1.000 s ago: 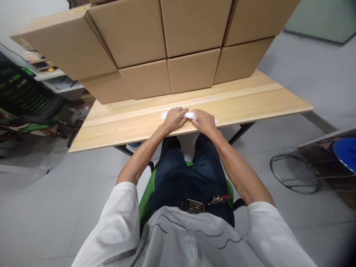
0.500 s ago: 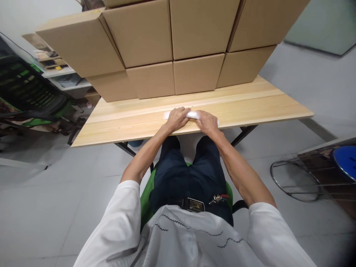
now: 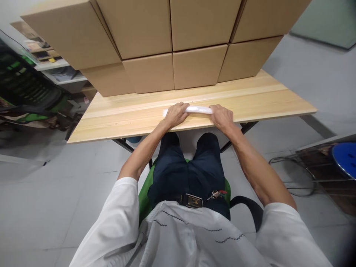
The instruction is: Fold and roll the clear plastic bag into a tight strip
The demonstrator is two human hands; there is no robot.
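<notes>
A slim white roll (image 3: 198, 109), slightly glossy like rolled plastic or foam, lies across the wooden tabletop near its front edge; its exact kind is unclear. My left hand (image 3: 177, 114) is closed over the roll's left part, and a short flat end sticks out beyond it. Around the right end is my right hand (image 3: 221, 115), with its fingers curled. Between both hands a stretch of the roll shows, bowed a little upward. The undersides of my fingers are hidden.
Stacked cardboard boxes (image 3: 148, 74) stand along the back of the wooden table (image 3: 111, 122). On the left are a dark mesh chair (image 3: 30, 87) and a white shelf (image 3: 52, 66). A blue round stool (image 3: 345, 159) is at the right.
My right hand has moved to the right along the white roll, so more of it shows between my hands. My left hand has stayed nearly in place on the roll.
</notes>
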